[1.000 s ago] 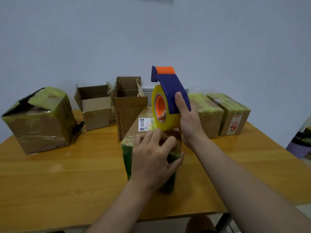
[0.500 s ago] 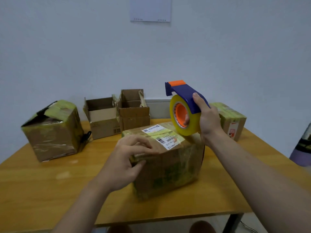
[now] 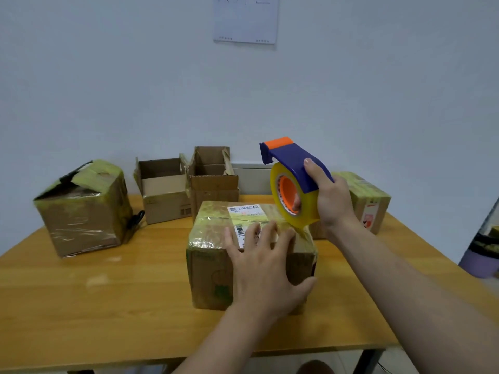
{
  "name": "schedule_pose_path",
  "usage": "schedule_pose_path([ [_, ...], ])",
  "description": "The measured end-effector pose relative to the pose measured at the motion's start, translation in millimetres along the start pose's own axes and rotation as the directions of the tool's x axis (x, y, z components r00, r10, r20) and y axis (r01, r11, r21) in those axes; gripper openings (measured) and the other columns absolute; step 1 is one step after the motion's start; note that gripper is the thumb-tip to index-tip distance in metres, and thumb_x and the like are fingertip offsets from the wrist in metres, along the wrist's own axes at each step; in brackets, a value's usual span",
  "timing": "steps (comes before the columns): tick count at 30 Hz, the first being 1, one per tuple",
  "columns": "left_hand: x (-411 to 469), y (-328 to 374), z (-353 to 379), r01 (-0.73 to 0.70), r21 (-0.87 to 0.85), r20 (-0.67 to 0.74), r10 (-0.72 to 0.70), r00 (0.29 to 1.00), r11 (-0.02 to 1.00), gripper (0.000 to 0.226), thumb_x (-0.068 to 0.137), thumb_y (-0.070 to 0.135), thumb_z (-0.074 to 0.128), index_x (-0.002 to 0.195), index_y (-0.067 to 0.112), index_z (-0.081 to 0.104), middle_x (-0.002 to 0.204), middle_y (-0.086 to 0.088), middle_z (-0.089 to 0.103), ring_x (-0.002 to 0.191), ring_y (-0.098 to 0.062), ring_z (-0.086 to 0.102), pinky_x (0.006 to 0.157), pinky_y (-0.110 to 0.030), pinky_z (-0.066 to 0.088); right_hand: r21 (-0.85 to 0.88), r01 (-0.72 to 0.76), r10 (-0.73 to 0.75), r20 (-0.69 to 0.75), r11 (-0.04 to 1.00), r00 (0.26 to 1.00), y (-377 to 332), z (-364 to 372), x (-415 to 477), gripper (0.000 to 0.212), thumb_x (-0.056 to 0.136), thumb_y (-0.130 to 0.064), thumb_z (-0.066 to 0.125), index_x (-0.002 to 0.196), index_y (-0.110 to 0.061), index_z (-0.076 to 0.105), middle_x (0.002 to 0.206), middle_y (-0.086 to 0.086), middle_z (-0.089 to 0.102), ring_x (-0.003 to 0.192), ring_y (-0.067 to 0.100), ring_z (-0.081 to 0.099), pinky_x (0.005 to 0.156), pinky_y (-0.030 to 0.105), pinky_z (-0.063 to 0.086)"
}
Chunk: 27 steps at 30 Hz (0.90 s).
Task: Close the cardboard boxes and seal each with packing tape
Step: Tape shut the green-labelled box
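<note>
A closed cardboard box [image 3: 213,255] wrapped in yellowish tape stands in the middle of the wooden table [image 3: 94,306]. My left hand [image 3: 266,268] lies flat over its front top edge, fingers spread straight on the lid, thumb down the front right side. My right hand [image 3: 333,201] grips a blue and orange tape dispenser [image 3: 293,184] with a yellow roll, held just above the box's right rear corner. A strip of tape runs from the roll down to the lid.
Two open empty boxes [image 3: 162,190] [image 3: 213,179] stand at the back. A taped box [image 3: 83,209] sits at the left, another taped box [image 3: 367,201] at the back right behind my right hand. A paper sheet [image 3: 245,20] hangs on the wall.
The box was turned so a broad side faces me. My left hand went from gripping its near end to lying flat on the lid. The dispenser stayed above the box's right rear.
</note>
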<state>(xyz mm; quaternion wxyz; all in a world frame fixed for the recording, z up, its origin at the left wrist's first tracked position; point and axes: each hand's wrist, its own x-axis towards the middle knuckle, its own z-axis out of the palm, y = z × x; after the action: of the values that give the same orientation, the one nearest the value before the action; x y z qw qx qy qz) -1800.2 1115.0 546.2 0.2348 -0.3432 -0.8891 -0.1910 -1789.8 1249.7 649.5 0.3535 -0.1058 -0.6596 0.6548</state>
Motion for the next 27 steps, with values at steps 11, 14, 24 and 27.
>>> schedule_pose_path([
  [11,24,11,8,0.112,-0.12,-0.152,-0.129,0.98,0.986,0.072,0.058,0.086,0.058,0.098,0.026,0.055,0.106,0.005,0.054,0.105,-0.022,0.049,0.108,-0.053,0.035,0.025,-0.003,0.005,-0.071,1.0,0.997,-13,2,4,0.038,0.099,-0.04,0.063,0.069,-0.019,0.074,0.064,-0.004,0.073,0.058,0.008,0.067,0.06,0.023,0.055],
  [14,18,-12,8,-0.05,-0.296,-0.151,0.005,0.988,0.954,0.057,0.061,0.071,0.068,0.097,0.03,0.052,0.102,0.013,0.053,0.104,-0.013,0.05,0.117,-0.05,0.029,0.017,-0.012,0.012,-0.015,1.0,1.0,-13,-1,4,0.044,0.099,-0.041,0.062,0.064,-0.019,0.077,0.067,0.0,0.074,0.06,0.011,0.068,0.059,0.023,0.055],
  [24,14,-93,-13,0.098,-0.811,0.178,0.084,0.98,0.577,0.049,0.068,0.037,0.072,0.116,0.04,0.063,0.152,0.026,0.047,0.154,0.002,0.02,0.121,-0.058,0.034,-0.001,-0.121,0.118,0.249,0.993,0.961,-11,-7,11,0.039,0.096,-0.042,0.063,0.094,-0.006,0.075,0.064,0.013,0.066,0.052,0.024,0.06,0.053,0.031,0.05],
  [27,12,-97,-8,0.128,-0.806,0.184,0.039,0.982,0.578,0.056,0.073,0.06,0.084,0.121,0.043,0.062,0.149,0.032,0.048,0.152,0.005,0.024,0.118,-0.047,0.041,-0.057,-0.105,0.118,0.329,0.993,0.937,-18,-15,18,0.04,0.099,-0.04,0.057,0.098,-0.003,0.072,0.06,0.011,0.063,0.048,0.02,0.058,0.05,0.029,0.05],
])
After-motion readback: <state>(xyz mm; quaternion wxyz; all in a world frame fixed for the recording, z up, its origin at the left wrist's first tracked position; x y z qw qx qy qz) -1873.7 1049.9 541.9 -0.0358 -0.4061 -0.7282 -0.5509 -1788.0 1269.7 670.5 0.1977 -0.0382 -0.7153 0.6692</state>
